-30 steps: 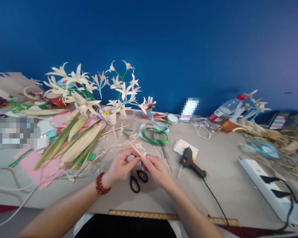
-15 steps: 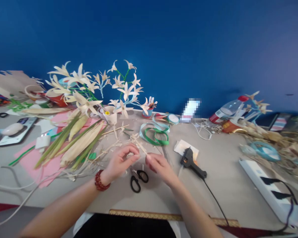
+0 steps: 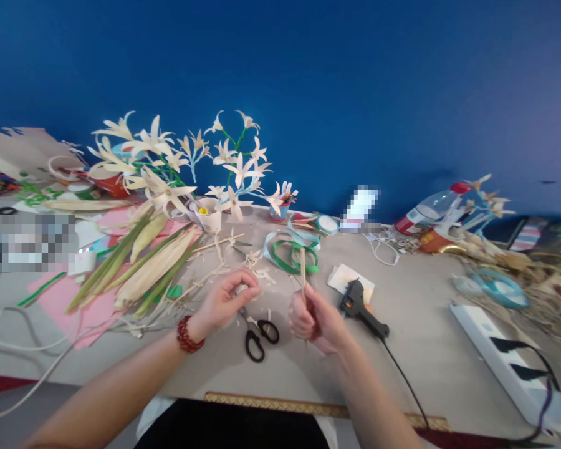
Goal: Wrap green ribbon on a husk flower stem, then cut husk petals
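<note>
My right hand is closed around a thin pale strip, perhaps of corn husk. The strip stands upright, its top above my thumb and a thin end showing below the fist. My left hand, with a red bead bracelet at the wrist, has thumb and fingers pinched together; what they hold, if anything, is hidden. Black-handled scissors lie between my hands. Beyond my right hand is a coil of green ribbon. A black glue gun rests to its right.
Corn husks lie on pink paper at left. Pale husk flowers stand in cups behind them. A white power strip, a plastic bottle and a blue ribbon roll are at right. A cord trails off the front edge.
My hands have moved apart. The right hand has turned and now grips the strip upright in a fist. The left hand stays nearly in place, still pinched.
</note>
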The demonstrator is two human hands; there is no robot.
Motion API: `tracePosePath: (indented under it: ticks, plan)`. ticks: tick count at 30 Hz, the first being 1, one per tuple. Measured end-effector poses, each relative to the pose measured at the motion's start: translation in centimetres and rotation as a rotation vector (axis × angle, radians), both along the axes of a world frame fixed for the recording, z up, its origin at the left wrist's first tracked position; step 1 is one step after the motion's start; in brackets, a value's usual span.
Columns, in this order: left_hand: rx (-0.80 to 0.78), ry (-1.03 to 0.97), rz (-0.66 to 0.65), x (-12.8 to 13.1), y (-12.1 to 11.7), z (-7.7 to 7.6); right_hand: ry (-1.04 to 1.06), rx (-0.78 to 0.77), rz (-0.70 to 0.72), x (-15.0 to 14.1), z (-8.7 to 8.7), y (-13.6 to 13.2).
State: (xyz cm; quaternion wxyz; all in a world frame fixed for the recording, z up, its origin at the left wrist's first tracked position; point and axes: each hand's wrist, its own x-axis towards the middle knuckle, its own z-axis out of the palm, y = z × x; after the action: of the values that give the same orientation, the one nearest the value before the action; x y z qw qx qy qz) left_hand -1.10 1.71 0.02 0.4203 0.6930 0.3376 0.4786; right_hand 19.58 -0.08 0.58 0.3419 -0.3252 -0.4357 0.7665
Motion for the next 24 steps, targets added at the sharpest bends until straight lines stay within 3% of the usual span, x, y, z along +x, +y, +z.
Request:
tracePosePath:
  ticks: [3, 6, 8, 10, 12, 15, 18, 20, 21, 24]
  plan:
    - [0.000, -0.007, 0.003, 0.1, 0.1, 0.0, -0.243, 0.202, -0.147, -0.3, -0.1, 0.3]
    - [0.035, 0.037, -0.004, 0.3, -0.2, 0.0, -0.449, 0.441, -0.142, -1.4, -0.3, 0.2]
    - [0.043, 0.060, 0.002, 0.5, -0.5, 0.1, -0.504, 0.510, -0.143, -2.0, -0.5, 0.0]
    - [0.044, 0.071, -0.004, 0.6, -0.7, 0.2, -0.500, 0.476, -0.136, -2.2, -0.6, -0.2]
    - [0.054, 0.072, -0.031, 0.5, -0.8, 0.3, -0.407, 0.339, -0.058, -2.1, -0.6, -0.3]
    - [0.080, 0.069, -0.081, 0.5, -0.7, 0.5, -0.122, 0.070, 0.120, -1.3, -0.7, -0.4]
    - [0.073, 0.047, -0.060, 0.3, -0.3, 0.5, 0.189, -0.036, 0.212, -0.2, -0.7, -0.3]
    - [0.025, 0.016, -0.029, 0.1, -0.1, 0.4, 0.278, -0.005, 0.111, 0.4, -0.6, 0.1]
    - [-0.005, 0.001, -0.026, 0.0, 0.0, 0.4, 0.256, 0.036, -0.005, 0.6, -0.6, 0.3]
    - [-0.073, -0.008, -0.085, -0.1, 0.0, 0.4, 0.015, 0.189, -0.335, 0.5, -0.5, 0.8]
